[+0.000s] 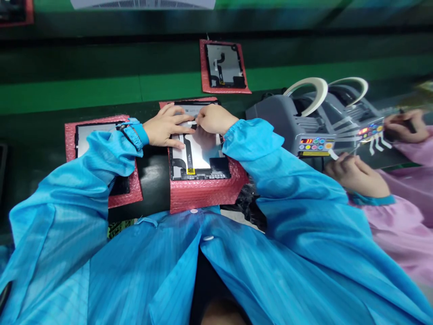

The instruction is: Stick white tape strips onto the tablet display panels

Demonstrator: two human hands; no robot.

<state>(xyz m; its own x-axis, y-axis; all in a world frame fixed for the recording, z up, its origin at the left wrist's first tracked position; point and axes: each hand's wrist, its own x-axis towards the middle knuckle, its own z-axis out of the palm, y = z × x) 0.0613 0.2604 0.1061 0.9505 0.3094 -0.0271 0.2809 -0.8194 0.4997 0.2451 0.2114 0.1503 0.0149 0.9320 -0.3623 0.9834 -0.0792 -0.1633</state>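
A dark table (pixel 154 174) runs across the view, and a person in a blue coat (pixel 135 275) sits or stands at its edge. To the right are two grey tape machines, the nearer one (pixel 287 119) with a red lit number and a ring of pale tape (pixel 320 97). A co-worker in pink sleeves (pixel 394 225) has one hand (pixel 360 176) at a strip from the nearer machine. The screen panel (pixel 203 155) lies flat in front of the coat, on pink bubble wrap (pixel 203 196); another panel (pixel 83 135) lies to its left, partly under the left sleeve, and a third panel (pixel 230 67) beyond it. The left hand (pixel 165 128) rests palm down on the middle panel, fingers spread wide. The right hand (pixel 214 119) is bent, fingers drawn close together at the panel's upper part; I cannot tell whether they grip anything. Below the fingers run a black ribbon cable (pixel 189 155) and a small yellow label (pixel 191 171).
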